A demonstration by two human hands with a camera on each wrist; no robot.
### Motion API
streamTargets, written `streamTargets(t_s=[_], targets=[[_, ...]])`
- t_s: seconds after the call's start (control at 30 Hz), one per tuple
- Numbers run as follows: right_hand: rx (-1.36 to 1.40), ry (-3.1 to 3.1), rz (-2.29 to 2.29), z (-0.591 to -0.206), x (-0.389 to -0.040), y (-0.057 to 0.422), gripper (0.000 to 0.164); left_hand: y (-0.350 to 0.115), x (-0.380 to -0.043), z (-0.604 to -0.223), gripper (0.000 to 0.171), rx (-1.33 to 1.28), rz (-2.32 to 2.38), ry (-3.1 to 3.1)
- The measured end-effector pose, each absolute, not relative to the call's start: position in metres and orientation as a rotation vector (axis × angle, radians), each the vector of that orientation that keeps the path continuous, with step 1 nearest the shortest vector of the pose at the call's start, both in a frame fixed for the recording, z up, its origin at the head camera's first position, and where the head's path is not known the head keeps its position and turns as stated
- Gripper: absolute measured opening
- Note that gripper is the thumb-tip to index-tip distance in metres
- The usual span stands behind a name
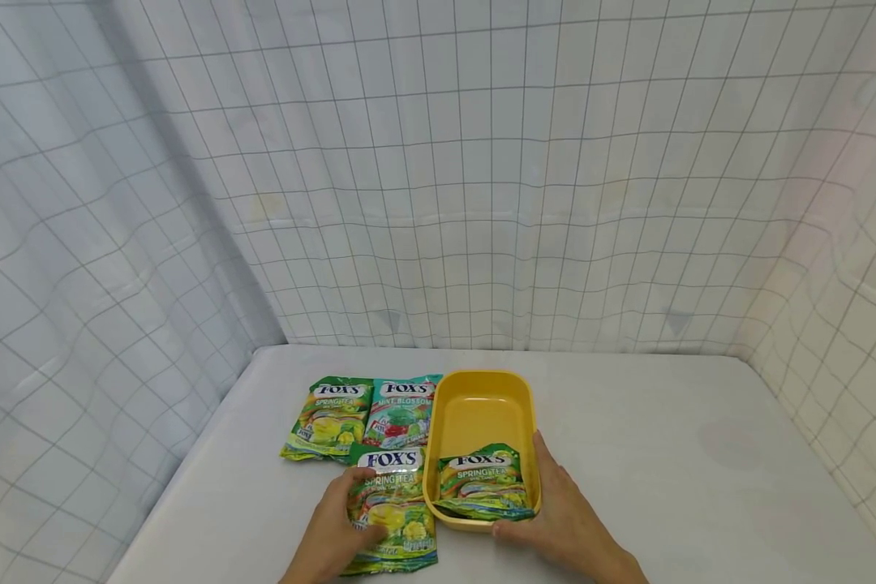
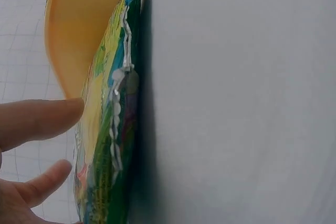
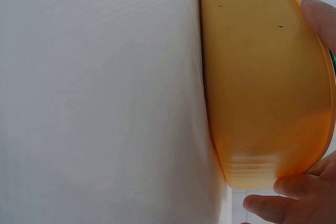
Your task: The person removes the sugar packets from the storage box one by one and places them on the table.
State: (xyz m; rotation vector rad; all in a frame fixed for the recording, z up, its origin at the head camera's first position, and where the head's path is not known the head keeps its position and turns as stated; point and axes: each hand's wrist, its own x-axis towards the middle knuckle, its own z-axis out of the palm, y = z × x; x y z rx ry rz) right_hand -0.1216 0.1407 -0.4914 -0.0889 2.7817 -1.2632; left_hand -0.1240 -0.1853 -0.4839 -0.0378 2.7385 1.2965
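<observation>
My left hand [image 1: 337, 519] lies over the left side of a green Fox's Spring Tea candy bag [image 1: 397, 531] flat on the table. In the left wrist view its thumb and a finger are spread at the bag's printed face. My right hand [image 1: 562, 511] spans the near right corner of a yellow plastic tray [image 1: 482, 410], fingers extended along the side wall and thumb at the near edge. Inside the tray's near half, another Spring Tea bag [image 1: 482, 483] leans with its top raised. The right wrist view shows the tray's outer wall [image 3: 268, 87] between thumb and fingers.
Behind the left hand lie another Spring Tea bag [image 1: 328, 418] and a teal Mint Blossom bag [image 1: 401, 414], side by side. The white table [image 1: 664, 454] extends right of the tray. Grid-patterned white curtains [image 1: 518, 203] enclose the back and sides.
</observation>
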Motion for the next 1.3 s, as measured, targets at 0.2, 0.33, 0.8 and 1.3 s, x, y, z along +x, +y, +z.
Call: streamTargets(t_s=[0.2,0.33,0.8,1.3], targets=[[-0.092,2.780,-1.259,-0.492,-0.122,0.141,0.145,-0.190,-0.123,-0.476,0.077,-0.060,1.310,2.769],[-0.096,2.774,-1.266,-0.492,-0.122,0.141,0.145,-0.191,-0.125,-0.470,0.075,-0.051,1.314,2.806],[-0.101,2.785,-1.256,-0.491,-0.122,0.142,0.145,-0.175,-0.130,-0.446,0.074,-0.053,1.547,2.708],[-0.091,2.772,-1.246,-0.490,-0.121,0.142,0.144,-0.161,-0.136,-0.435,0.072,0.050,1.759,2.575]])
